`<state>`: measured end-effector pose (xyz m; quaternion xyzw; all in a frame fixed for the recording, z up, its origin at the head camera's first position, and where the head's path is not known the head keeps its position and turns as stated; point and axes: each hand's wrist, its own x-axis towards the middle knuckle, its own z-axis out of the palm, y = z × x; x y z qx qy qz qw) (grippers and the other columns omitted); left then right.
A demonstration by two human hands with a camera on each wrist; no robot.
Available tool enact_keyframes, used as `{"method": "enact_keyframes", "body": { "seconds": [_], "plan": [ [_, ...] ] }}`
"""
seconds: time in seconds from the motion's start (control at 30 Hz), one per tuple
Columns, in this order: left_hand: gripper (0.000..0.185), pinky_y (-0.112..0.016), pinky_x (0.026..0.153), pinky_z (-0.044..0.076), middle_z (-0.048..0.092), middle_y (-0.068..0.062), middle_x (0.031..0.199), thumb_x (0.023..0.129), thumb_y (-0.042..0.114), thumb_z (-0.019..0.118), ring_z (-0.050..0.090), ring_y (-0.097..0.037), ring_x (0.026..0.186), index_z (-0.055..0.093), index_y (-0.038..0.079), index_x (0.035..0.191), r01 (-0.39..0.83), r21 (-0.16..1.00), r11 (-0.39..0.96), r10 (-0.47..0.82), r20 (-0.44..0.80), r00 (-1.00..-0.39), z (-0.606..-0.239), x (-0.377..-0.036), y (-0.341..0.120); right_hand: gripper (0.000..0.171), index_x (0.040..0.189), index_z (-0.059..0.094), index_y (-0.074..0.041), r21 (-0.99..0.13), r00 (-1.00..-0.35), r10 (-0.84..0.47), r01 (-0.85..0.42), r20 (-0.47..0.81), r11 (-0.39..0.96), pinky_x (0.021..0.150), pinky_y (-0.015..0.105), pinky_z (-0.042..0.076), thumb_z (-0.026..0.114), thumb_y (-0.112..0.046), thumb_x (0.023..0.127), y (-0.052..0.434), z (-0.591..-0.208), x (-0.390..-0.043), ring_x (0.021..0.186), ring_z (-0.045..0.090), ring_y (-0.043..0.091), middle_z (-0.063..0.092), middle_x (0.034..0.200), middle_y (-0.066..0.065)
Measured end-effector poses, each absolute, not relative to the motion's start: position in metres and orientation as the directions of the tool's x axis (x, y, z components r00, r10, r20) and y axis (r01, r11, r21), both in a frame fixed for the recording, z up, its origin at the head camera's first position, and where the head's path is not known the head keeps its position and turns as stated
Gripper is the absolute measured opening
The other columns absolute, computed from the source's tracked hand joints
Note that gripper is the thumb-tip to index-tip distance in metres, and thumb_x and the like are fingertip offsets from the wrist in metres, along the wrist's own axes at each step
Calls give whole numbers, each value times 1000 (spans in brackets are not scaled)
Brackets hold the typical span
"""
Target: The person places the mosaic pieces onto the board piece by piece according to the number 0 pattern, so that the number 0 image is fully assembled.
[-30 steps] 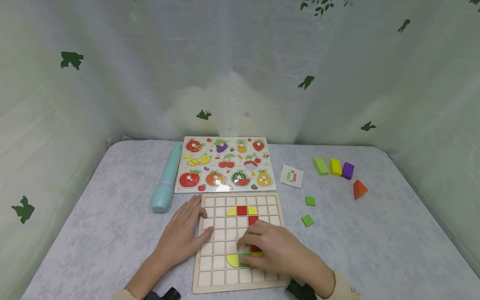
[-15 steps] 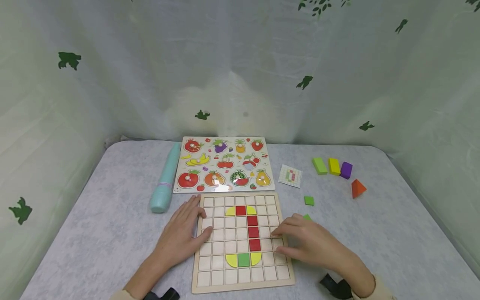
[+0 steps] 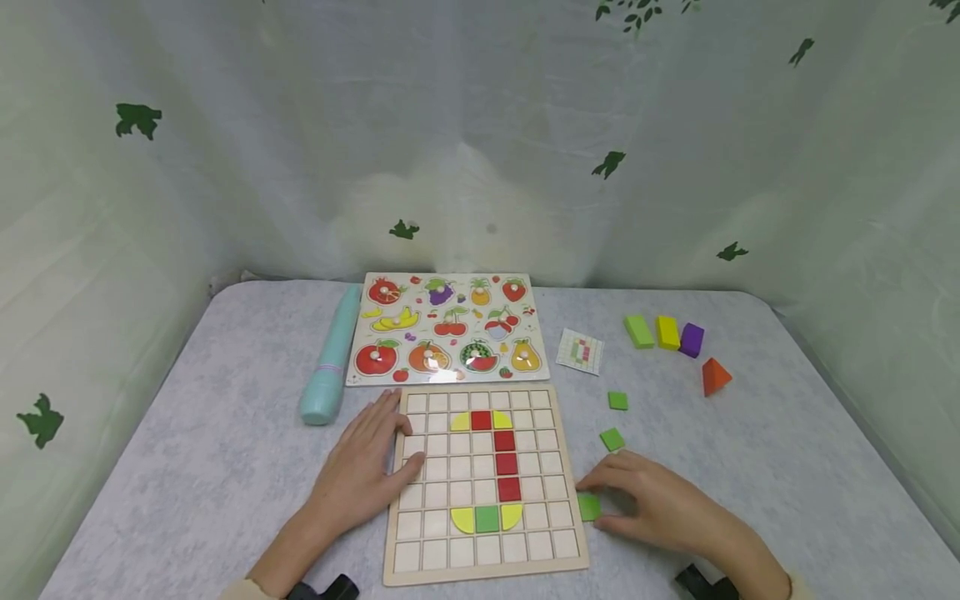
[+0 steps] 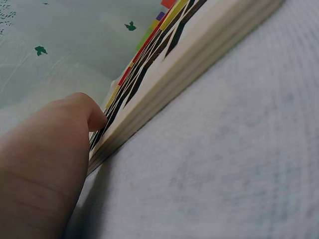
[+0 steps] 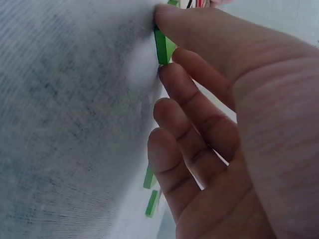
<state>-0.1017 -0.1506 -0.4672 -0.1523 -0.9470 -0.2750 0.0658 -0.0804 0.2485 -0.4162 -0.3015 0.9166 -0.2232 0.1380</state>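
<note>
A wooden grid board (image 3: 408,575) lies on the table, with yellow quarter-round, red square and green square pieces set in its cells. My left hand (image 3: 360,475) rests along its left edge, fingers extended and thumb on the frame; in the left wrist view the thumb (image 4: 92,112) lies over the board's rim. Just beyond the right edge, my right hand (image 3: 660,504) pinches a green square tile (image 3: 588,507) on the table between thumb and fingertips. The right wrist view has this tile (image 5: 162,47) between the thumb and a finger, the other fingers loosely bent.
Two more green tiles, one nearer (image 3: 612,439) and one farther (image 3: 618,401), lie right of the board. Behind are a pattern card (image 3: 580,352), a fruit puzzle (image 3: 450,329) and a teal bottle-shaped object (image 3: 330,358). Several coloured blocks (image 3: 667,332) stand at back right.
My right hand has left the board's lower cells, uncovering the red and yellow pieces there, and moved right to the green tile beside the edge. The left hand has stayed put.
</note>
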Motion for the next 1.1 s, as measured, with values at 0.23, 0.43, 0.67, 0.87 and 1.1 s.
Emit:
{"method": "enact_keyframes", "body": {
  "seconds": [0.23,0.43,0.67,0.87,1.1],
  "plan": [
    [27,-53,127,26,39,-16,163,91,32,74,31,-34,155,56,17,104,328,503,800,252,214,-944,-467,-102,-151,27,114,74,-33,-431,-800,-590,-496,-111,754,86,28,59,82,-30,88,247,-416,-83,98,57,-3,63,108,-25],
    [26,-53,126,27,40,-17,162,91,32,74,32,-34,154,56,18,103,340,498,798,254,234,-938,-467,-102,-151,27,111,75,-32,-395,-816,-572,-501,-81,770,79,24,59,83,-28,86,241,-409,-87,90,55,-3,63,104,-23],
    [27,-53,127,26,40,-16,163,91,33,74,30,-33,155,56,18,104,325,501,802,250,213,-945,-467,-101,-151,24,111,74,-31,-409,-794,-608,-553,-5,726,78,23,57,80,-27,89,222,-404,-95,90,57,-1,62,104,-23],
    [27,-54,127,26,40,-16,163,91,32,74,30,-34,155,56,18,104,315,507,802,244,203,-948,-467,-101,-151,24,113,75,-28,-421,-776,-631,-582,29,696,77,21,55,79,-30,90,196,-400,-104,90,58,4,65,107,-20],
    [27,-53,127,26,39,-16,163,90,33,74,30,-34,155,56,18,103,315,507,802,243,204,-948,-466,-101,-151,22,112,76,-25,-433,-720,-690,-646,71,629,73,17,52,77,-29,90,164,-404,-111,85,57,5,66,104,-17]
  ]
}}
